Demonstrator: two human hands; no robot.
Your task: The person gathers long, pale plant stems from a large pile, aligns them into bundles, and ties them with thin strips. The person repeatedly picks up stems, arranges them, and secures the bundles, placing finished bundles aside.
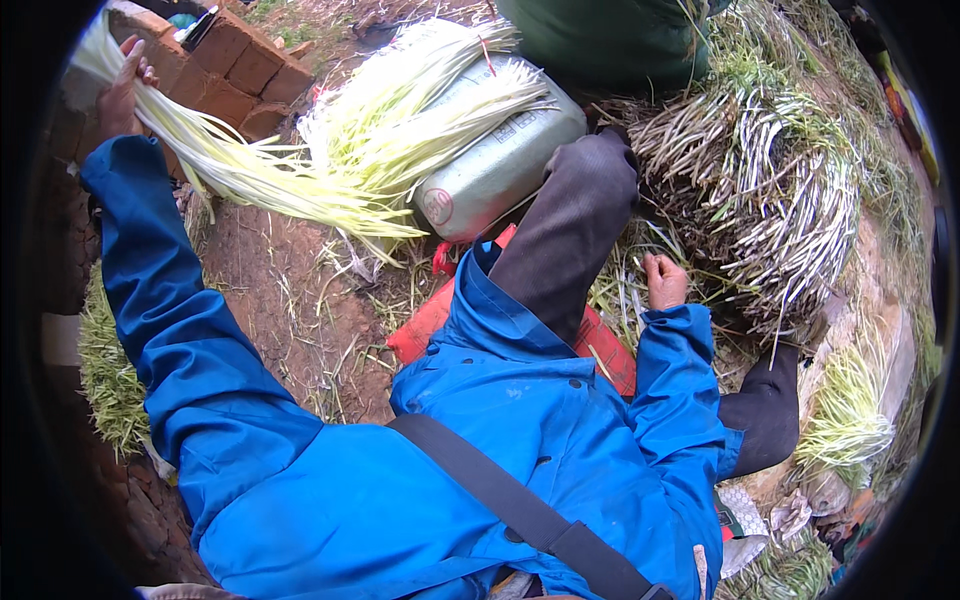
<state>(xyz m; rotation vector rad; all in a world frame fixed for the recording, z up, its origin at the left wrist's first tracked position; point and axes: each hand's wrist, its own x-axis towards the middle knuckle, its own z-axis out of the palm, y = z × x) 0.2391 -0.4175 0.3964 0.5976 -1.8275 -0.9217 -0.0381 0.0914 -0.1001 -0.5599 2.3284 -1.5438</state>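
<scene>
My left hand, arm stretched out at the upper left, grips a bundle of long pale yellow-green stalks. Its leafy tips trail to the right, beside the container. More such stalks lie over a grey-green plastic container, some tied with thin red string. At the right, my right hand is curled beside my knee, close to a large heap of untrimmed white stalks with dirty roots. Whether it pinches anything thin cannot be told.
Red bricks are stacked at the upper left. A green-clad shape is at the top. Under my legs lies red material. A small yellow-green bunch lies at the right, and cut greens stand at the far left.
</scene>
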